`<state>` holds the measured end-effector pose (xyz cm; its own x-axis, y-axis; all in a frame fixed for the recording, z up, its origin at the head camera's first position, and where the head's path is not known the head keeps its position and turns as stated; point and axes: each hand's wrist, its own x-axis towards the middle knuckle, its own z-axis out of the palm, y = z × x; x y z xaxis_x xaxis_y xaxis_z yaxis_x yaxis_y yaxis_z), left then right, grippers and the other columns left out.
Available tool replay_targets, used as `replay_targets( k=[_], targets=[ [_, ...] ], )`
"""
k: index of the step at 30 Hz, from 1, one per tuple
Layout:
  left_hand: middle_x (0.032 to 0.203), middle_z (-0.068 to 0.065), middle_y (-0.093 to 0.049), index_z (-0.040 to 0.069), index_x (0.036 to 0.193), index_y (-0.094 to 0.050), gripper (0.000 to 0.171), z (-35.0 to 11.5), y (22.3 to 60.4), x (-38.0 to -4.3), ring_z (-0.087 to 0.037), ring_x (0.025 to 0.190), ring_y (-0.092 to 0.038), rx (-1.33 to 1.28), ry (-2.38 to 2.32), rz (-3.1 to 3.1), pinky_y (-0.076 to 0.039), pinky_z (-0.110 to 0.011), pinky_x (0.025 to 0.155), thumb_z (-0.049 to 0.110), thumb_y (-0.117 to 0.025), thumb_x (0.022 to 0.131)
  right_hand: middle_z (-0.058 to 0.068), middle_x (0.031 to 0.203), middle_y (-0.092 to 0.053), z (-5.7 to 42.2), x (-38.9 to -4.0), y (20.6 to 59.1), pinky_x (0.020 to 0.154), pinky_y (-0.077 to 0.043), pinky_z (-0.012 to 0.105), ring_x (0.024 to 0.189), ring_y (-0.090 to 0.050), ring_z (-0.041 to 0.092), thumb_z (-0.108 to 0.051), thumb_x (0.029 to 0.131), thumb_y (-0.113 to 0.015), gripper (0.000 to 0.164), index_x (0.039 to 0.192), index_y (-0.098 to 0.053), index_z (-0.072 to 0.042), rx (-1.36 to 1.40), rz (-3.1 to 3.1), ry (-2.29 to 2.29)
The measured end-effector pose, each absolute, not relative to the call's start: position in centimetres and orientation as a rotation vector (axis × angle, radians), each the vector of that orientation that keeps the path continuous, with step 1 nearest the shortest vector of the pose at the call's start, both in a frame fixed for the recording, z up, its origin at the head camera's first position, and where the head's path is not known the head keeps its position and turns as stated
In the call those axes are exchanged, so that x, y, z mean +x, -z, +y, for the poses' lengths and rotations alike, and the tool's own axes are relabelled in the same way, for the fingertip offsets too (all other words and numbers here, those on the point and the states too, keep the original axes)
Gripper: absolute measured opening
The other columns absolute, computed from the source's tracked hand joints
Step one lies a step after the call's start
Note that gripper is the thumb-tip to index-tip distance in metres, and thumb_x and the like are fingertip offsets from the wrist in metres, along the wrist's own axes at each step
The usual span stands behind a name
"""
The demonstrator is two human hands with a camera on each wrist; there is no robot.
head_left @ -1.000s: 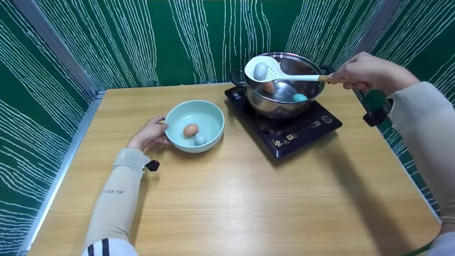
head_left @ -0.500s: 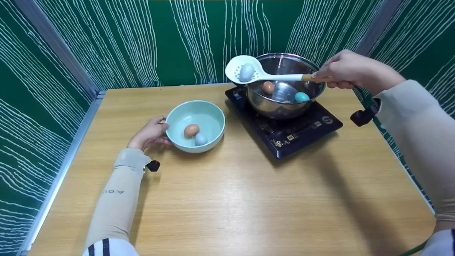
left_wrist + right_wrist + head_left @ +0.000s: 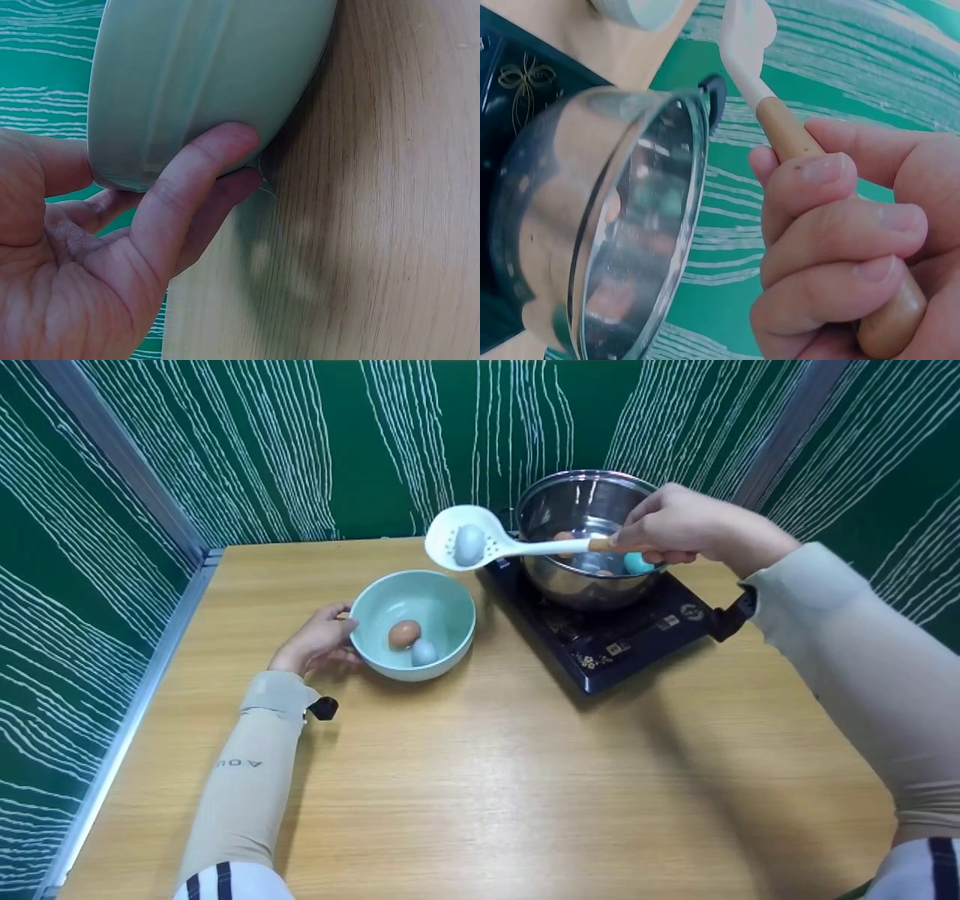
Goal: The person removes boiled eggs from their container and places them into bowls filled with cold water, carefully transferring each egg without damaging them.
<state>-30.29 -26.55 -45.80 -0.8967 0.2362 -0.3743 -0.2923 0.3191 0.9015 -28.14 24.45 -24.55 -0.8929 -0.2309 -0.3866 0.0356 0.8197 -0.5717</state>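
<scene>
My right hand (image 3: 679,529) grips the wooden handle of a white slotted spoon (image 3: 525,548), its fingers wrapped round it in the right wrist view. A pale blue egg (image 3: 470,545) lies in the spoon's head, raised between the pot and the bowl. At the left, my left hand (image 3: 315,637) holds a mint-green bowl (image 3: 452,611) by its side, thumb at the rim and fingers against the outer wall (image 3: 217,82). Inside the bowl are a brown egg (image 3: 404,634) and a pale blue egg (image 3: 424,652). The steel pot (image 3: 559,579) contains a brown egg and a turquoise egg (image 3: 637,562).
Beneath the pot is a black induction cooker (image 3: 600,656), at the back right of the wooden table (image 3: 465,780). A black pot handle (image 3: 714,101) sticks out in the right wrist view. Green, white-lined panels (image 3: 382,442) border the table.
My right hand has carried the slotted spoon and its egg left, from over the pot to just behind the bowl, lowering slightly. The left hand and bowl stay almost still.
</scene>
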Motion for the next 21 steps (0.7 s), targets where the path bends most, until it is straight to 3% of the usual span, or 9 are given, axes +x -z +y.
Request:
replay_targets(
  k=[11, 21],
  targets=[
    [0.155, -0.026, -0.049, 0.008, 0.169, -0.030, 0.053, -26.6, 45.7, -30.3, -0.035, 0.119, -0.068, -0.065, -1.593, 2.159, -0.068, -0.035, 0.087, 0.020, -0.038, 0.119, -0.004, 0.059, -0.056, 21.9, -27.4, 26.9, 0.041, -0.034, 0.023, 0.044, -0.041, 0.007, -0.028, 0.105, -0.069, 0.023, 0.096, -0.073, -0.007, -0.249, 2.534, 0.873],
    [0.150, -0.030, -0.050, 0.001, 0.167, -0.029, 0.052, -26.6, 45.9, -30.4, -0.024, 0.103, -0.073, -0.008, -1.639, 2.124, -0.069, -0.034, 0.082, 0.015, -0.036, 0.118, -0.003, 0.059, -0.054, 20.5, -26.6, 29.8, 0.041, -0.033, 0.021, 0.045, -0.041, 0.007, -0.026, 0.103, -0.072, 0.021, 0.100, -0.073, -0.005, -0.277, 2.497, 0.900]
  ],
)
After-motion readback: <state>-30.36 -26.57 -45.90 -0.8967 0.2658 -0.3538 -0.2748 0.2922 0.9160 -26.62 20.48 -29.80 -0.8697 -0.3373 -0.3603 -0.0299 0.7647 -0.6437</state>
